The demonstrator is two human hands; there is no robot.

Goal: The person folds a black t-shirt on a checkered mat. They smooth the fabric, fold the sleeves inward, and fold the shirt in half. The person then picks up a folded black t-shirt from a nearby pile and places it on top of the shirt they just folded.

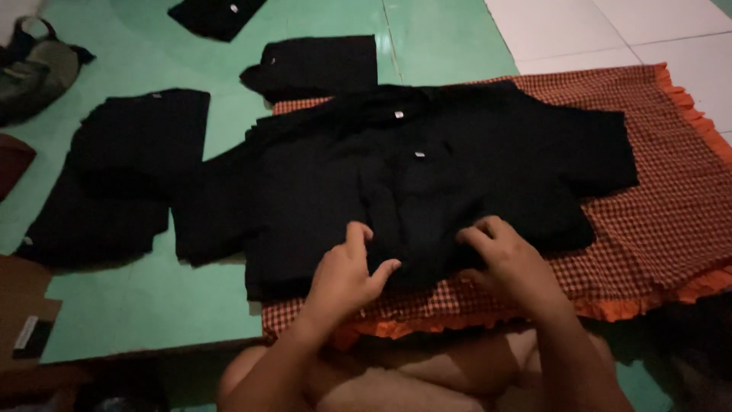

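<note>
Both hands down on the hem of a black shirt, laid flat and front-up on an orange checked cloth over a green floor. Left hand: fingers half curled, thumb out, fingertips pressing the lower edge, no fabric clearly pinched, so more a flat press than a closed grip. Right hand: fingers bent, tips resting on the hem a little to the right, likewise not visibly closed on anything. Best done, by the look of it, by keeping both palms low, smoothing outward from the middle so the front lies without creases, then taking the hem evenly at both points so the edges stay level. Risk of the cloth bunching under the shirt if dragged. Just beyond the hands, up the shirt's middle, two small pale rectangular tags, one above the other. Farther away to the left, a folded black garment with a similar small pale tag near its top; beyond it two more dark folded pieces, one with a pale tag. Far left near edge, a small dark flat object with a white strip, unclear in kind.
</note>
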